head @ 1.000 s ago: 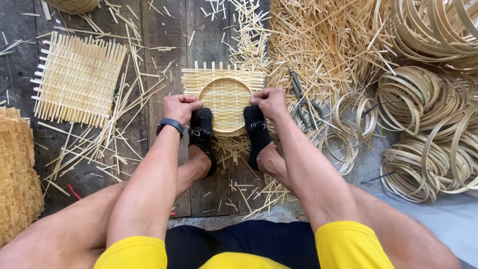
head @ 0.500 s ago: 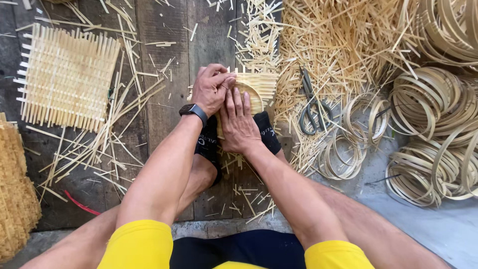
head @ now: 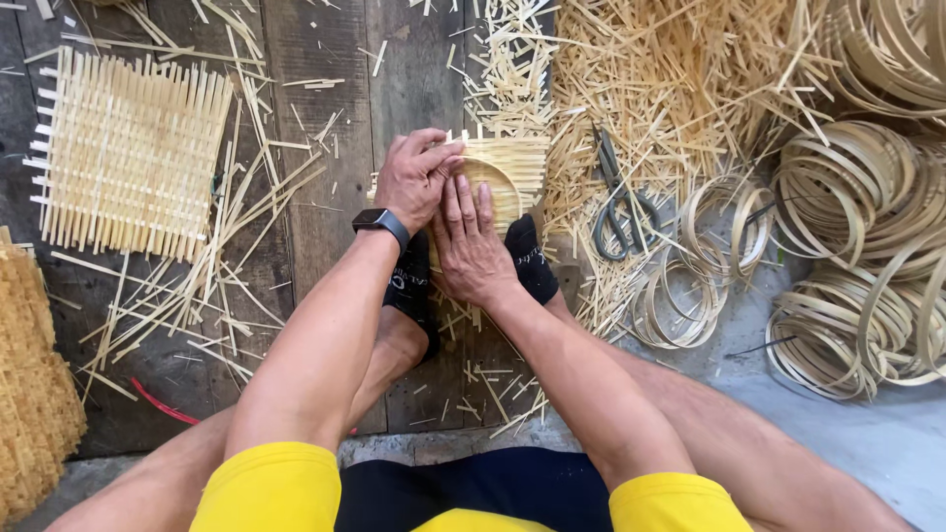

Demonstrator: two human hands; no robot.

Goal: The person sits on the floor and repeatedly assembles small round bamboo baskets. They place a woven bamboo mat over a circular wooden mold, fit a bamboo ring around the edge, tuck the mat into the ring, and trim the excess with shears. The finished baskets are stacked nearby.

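At the far left edge I see a stack of woven mats (head: 30, 394) on the wooden floor (head: 325, 89); above it lies a flat square woven mat (head: 128, 158), with loose bamboo strips (head: 207, 305) scattered just beside it; in the middle my left hand (head: 419, 177), with a black watch (head: 380, 223) on the wrist, curls its fingers over the left edge of the small woven piece (head: 512, 167), so its grip is pinching that edge; my right hand (head: 473, 241) lies flat on the same piece, fingers straight and pressed together, gripping nothing; the small woven piece sits on the floor between my two feet in black socks (head: 532, 258), with a round hoop pressed into it; to the right a pair of scissors (head: 616, 202) lies on a heap of cut splints (head: 690, 79); further right are many bamboo hoops (head: 847, 187), some loose, some piled.
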